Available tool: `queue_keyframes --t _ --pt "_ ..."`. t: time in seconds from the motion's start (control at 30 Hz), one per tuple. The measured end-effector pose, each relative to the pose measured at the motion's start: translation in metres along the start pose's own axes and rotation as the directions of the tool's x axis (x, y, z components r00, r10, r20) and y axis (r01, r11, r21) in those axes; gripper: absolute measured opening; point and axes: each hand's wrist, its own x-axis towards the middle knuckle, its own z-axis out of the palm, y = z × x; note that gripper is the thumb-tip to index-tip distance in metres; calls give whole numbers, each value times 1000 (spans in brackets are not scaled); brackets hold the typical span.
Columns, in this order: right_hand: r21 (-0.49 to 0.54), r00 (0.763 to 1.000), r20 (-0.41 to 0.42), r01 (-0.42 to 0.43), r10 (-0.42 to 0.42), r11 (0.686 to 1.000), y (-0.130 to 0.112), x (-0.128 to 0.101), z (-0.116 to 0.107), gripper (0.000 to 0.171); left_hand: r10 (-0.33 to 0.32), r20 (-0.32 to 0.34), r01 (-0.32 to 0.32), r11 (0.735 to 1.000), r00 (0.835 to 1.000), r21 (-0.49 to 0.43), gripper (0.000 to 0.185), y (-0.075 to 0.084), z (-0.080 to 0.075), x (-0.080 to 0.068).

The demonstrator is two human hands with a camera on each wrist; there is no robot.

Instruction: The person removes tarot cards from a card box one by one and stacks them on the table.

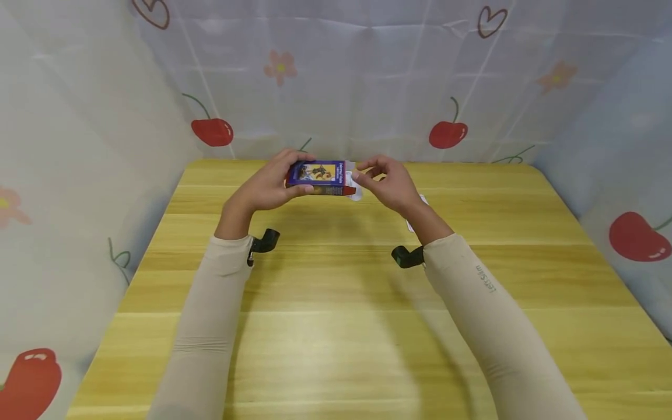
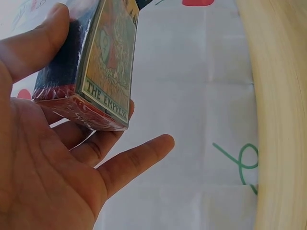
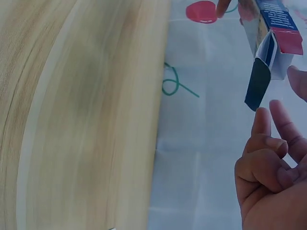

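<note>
My left hand (image 1: 273,181) grips a tarot card box (image 1: 320,175) above the far part of the table, thumb on the near side and fingers behind. In the left wrist view, the end of the box (image 2: 108,62) near the palm shows a picture marked "The Empress"; one finger (image 2: 139,160) sticks out away from it. The box's right end is opened, with a dark flap (image 3: 258,84) and a red flap (image 3: 290,43) folded outward. My right hand (image 1: 388,181) is at this opened end, thumb and fingertips close to the flaps and some fingers bent.
A white card-like piece (image 1: 410,226) lies on the wooden table (image 1: 325,326), partly hidden under the right forearm. Behind the table hangs a pale curtain (image 1: 336,76) with cherries, flowers and hearts. Small black wrist mounts (image 1: 268,240) stick out from both sleeves.
</note>
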Motion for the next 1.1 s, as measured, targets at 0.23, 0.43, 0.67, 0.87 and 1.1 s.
queue_keyframes --t 0.23,0.43,0.67,0.87,1.1 --pt "-24 999 -24 21 -22 999 5 3 6 37 15 -12 -15 1000 1000 -13 59 1 2 1" --pt "5 998 -48 38 -37 999 1 6 13 33 6 -11 -6 999 1000 -33 59 2 2 -1" --pt "76 1000 -27 -11 13 997 1 6 8 32 9 -17 -10 1000 1000 -24 58 1 0 -1" --pt "116 996 -39 -72 77 991 9 1 -7 32 16 -19 -17 1000 1000 -8 59 0 -1 -1" --pt "238 989 43 -147 141 960 22 -2 -25 33 1 -16 -1 1000 1000 -14 59 0 -2 -3"
